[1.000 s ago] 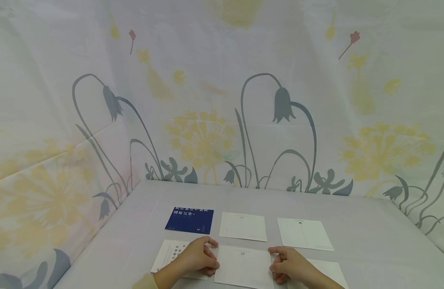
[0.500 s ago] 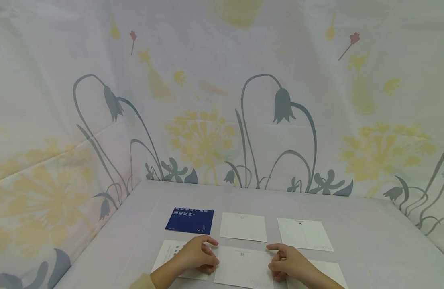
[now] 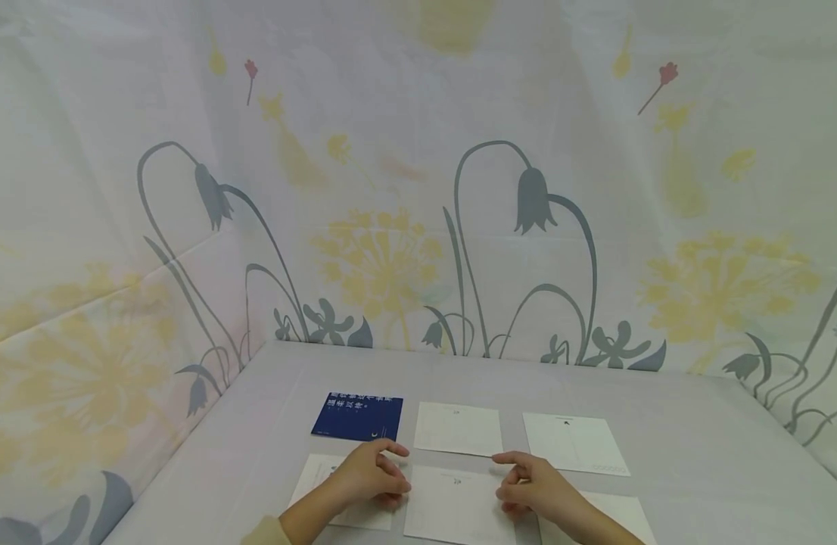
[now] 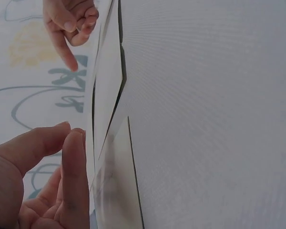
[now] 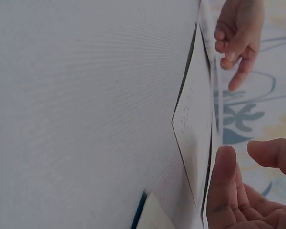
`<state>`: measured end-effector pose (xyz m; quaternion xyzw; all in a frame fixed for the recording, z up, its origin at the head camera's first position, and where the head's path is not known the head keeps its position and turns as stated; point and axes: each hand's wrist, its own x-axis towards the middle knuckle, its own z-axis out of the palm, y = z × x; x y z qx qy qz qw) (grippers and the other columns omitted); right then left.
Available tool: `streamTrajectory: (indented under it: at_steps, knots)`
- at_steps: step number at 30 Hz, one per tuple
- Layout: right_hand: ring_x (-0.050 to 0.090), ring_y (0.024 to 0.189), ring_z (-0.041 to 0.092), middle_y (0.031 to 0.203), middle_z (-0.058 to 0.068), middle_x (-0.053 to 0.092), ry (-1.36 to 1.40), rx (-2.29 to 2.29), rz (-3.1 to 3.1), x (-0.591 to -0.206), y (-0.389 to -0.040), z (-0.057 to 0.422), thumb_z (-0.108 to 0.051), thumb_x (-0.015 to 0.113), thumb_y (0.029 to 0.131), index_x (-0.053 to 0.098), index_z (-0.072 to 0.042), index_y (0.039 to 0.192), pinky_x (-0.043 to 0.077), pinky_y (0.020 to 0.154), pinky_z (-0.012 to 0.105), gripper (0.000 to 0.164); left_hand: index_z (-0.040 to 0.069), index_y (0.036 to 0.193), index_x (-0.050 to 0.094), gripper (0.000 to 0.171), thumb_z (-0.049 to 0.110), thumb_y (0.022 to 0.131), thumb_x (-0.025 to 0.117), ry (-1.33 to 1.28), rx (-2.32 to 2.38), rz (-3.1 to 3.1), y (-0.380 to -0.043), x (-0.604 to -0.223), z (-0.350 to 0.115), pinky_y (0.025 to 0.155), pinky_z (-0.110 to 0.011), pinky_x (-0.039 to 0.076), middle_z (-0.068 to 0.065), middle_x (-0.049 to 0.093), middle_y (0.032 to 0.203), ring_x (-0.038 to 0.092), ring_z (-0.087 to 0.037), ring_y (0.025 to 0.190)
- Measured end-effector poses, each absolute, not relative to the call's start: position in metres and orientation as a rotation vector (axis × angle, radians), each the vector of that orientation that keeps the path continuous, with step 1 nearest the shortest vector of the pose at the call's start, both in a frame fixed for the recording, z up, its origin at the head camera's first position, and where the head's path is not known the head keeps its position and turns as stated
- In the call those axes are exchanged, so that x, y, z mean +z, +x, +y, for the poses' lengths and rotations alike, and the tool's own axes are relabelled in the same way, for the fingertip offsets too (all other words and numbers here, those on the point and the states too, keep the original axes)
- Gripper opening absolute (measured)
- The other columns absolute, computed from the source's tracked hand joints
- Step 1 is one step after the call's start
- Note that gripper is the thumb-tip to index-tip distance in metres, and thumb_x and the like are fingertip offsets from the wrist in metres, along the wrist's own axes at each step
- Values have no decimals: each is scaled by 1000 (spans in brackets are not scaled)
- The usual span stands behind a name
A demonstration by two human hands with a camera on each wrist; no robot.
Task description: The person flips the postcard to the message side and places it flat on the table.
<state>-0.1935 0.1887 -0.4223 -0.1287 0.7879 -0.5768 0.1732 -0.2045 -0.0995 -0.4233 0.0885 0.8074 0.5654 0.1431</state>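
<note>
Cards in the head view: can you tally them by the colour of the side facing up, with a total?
Blue card: 1
White cards: 5, two in the far row and three in the near row
Total: 6

A small, curtained-off tabletop booth is seen; whether it is set up in a home, an office or a studio cannot be told. A table (image 3: 228, 462) with a plain pale surface is enclosed on three sides. Behind the table, a back curtain (image 3: 405, 98) is hung, printed with grey bellflowers (image 3: 533, 200), yellow flower heads (image 3: 384, 257) and small red blossoms (image 3: 668, 73). The table is flanked by a creased left curtain (image 3: 71, 303) and a similarly printed right curtain (image 3: 830, 378).
</note>
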Motion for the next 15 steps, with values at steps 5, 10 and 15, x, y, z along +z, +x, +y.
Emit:
streamTrajectory:
  at_steps: [5, 10, 15]
  knots:
    - [63, 69, 21, 78, 7, 57, -377, -1658, 2225, -418, -198, 182, -4, 65, 82, 39, 16, 128, 55, 63, 32, 57, -1, 114, 56, 47, 1, 72, 76, 277, 1650, 2329, -209, -422, -102, 55, -30, 54, -5, 60, 74, 63, -18, 59]
    - [64, 71, 22, 79, 7, 56, -371, -1686, 2225, -416, -200, 175, -4, 65, 81, 39, 14, 129, 55, 64, 34, 57, -3, 117, 55, 49, -1, 73, 76, 303, 1696, 2296, -211, -422, -105, 57, -32, 55, -6, 61, 76, 63, -18, 60]
    - [64, 72, 23, 80, 8, 56, -371, -1716, 2217, -415, -203, 168, -3, 65, 82, 40, 13, 129, 56, 64, 34, 55, -5, 119, 54, 50, -2, 73, 75, 313, 1726, 2276, -214, -422, -108, 58, -32, 56, -7, 61, 78, 63, -18, 63]
